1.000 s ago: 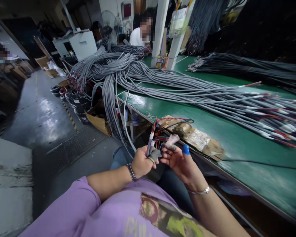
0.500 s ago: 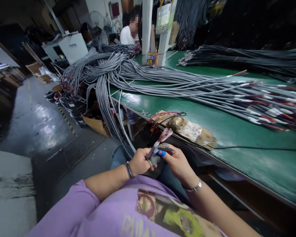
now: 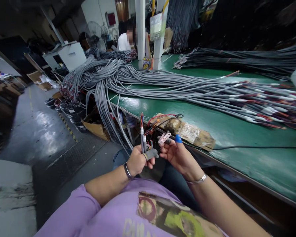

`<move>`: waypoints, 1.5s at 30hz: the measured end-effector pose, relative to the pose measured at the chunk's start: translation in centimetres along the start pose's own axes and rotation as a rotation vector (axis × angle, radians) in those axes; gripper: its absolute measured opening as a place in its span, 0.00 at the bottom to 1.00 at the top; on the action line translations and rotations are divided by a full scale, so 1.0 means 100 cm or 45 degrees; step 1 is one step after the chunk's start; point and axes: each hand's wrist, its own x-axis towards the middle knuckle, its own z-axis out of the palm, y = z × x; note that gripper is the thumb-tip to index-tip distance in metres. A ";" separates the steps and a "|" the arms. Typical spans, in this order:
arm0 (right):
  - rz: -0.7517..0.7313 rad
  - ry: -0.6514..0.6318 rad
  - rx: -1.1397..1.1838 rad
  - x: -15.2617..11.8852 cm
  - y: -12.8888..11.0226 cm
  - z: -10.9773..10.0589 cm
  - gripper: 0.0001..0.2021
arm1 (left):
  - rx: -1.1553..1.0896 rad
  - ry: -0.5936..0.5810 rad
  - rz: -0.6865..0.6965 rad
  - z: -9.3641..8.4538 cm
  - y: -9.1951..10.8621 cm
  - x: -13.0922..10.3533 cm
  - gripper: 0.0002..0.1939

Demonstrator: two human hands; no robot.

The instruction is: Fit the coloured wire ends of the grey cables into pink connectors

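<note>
Since the previous frame, the right hand had drawn back from the wires, its thumb lifted; the grey cables, which had leaned to the right, now stood nearly upright. Left hand was closed around these cables, below their white collars; coloured wires projected from the top, and a grey wrap covered one finger. Right-hand fingers were partly curled, with a blue cover on the thumb; a pale pink piece sat at the fingertips — whether gripped or merely resting there, I could not tell.

Both hands were in front of the edge of a green table; a cardboard strip with clear tape lay near that edge, just beyond the right hand; a large bundle of grey cable ran across the surface behind it — bared, coloured ends to the right.
</note>
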 end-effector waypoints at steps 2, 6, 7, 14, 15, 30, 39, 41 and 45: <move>-0.018 -0.004 0.011 0.006 -0.003 0.006 0.22 | -0.010 -0.029 -0.047 0.002 0.005 0.001 0.22; -0.074 0.026 0.040 0.012 -0.001 0.012 0.18 | -0.042 -0.036 -0.119 0.003 0.008 0.007 0.21; -0.072 0.037 0.061 0.012 0.000 0.012 0.18 | -0.042 -0.029 -0.132 0.002 0.007 0.008 0.21; -0.106 0.092 0.160 0.013 0.006 0.007 0.16 | -0.002 -0.033 -0.198 0.002 0.004 0.014 0.20; -0.121 0.113 0.166 0.014 0.006 0.007 0.15 | 0.003 -0.039 -0.205 0.003 0.004 0.014 0.20; -0.089 0.080 0.143 0.007 0.011 0.002 0.21 | 0.003 0.008 -0.124 0.002 0.003 0.005 0.21; -0.181 -0.004 -0.283 -0.020 0.024 0.009 0.16 | 0.035 0.123 0.046 -0.002 -0.017 -0.003 0.22; -0.253 0.038 -0.363 -0.021 0.025 0.012 0.14 | 0.057 0.124 0.069 -0.002 -0.020 -0.003 0.22; -0.268 0.072 -0.369 -0.019 0.030 0.012 0.13 | 0.044 0.188 0.102 -0.003 -0.021 -0.003 0.21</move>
